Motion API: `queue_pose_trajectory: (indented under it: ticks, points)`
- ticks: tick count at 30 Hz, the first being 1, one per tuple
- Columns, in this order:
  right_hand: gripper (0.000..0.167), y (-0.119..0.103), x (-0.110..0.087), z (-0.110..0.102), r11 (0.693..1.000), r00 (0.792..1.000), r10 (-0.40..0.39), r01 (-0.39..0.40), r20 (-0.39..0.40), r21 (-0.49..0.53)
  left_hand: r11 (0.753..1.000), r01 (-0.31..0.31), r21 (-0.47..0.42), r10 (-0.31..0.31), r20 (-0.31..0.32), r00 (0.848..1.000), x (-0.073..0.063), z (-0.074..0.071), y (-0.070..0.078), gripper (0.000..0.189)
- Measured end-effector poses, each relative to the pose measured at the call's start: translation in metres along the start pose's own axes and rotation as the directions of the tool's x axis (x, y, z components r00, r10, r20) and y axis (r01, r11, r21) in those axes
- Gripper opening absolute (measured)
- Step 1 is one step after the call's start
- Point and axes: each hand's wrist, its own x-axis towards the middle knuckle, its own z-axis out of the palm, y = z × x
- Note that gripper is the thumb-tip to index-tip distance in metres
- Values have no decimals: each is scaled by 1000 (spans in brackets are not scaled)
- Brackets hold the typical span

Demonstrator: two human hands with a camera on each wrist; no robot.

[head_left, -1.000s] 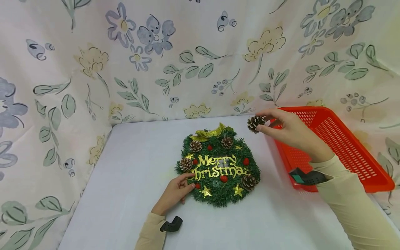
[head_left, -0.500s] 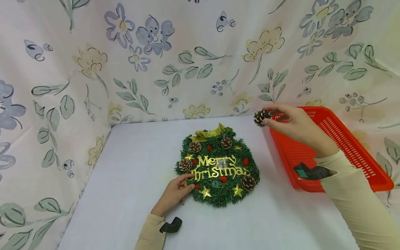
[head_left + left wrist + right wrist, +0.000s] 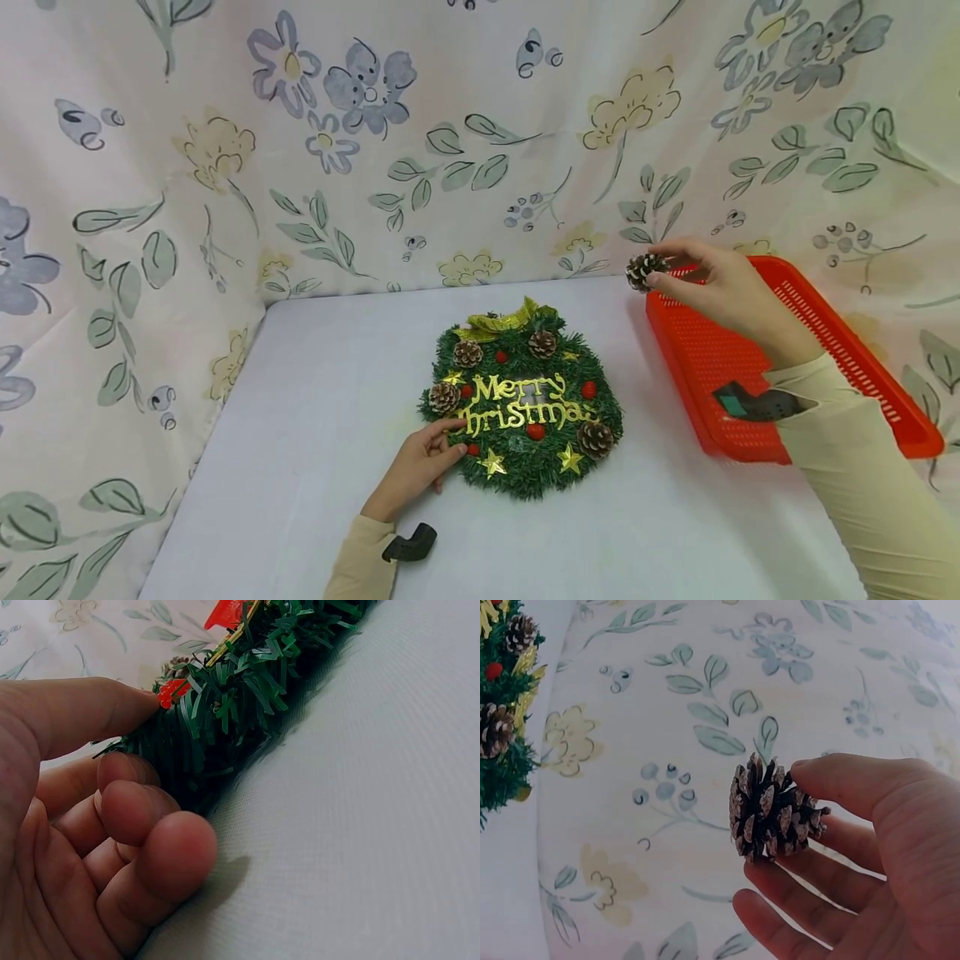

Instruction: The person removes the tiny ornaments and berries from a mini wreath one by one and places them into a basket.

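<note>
Pine cone [image 3: 646, 273], brown, pale-tipped scales, pinched aloft in right hand [image 3: 723, 292]. Round green wreath [image 3: 517, 448], gold-lettered "Merry Christmas", lying flat, edge held by left hand [image 3: 417, 461].

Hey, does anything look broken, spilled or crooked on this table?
Nothing stands out. The wreath shows no obvious damage, though the left hand partly covers its lettering, and the right hand holds a loose pine cone.

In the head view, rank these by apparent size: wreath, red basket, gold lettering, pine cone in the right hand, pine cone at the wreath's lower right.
Largest to smallest:
1. Red basket, partly hidden
2. Wreath
3. Gold lettering
4. Held pine cone and lower-right pine cone: too alike to rank
</note>
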Motion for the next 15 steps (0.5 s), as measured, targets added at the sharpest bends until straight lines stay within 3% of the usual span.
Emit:
queue_pose_trajectory:
  ticks: [15]
  points:
    - [51, 17, 8, -18, 996, 996, 86, -87, -38, -25, 1000, -11, -9, 11, 8, 1000, -1, 0, -1, 50]
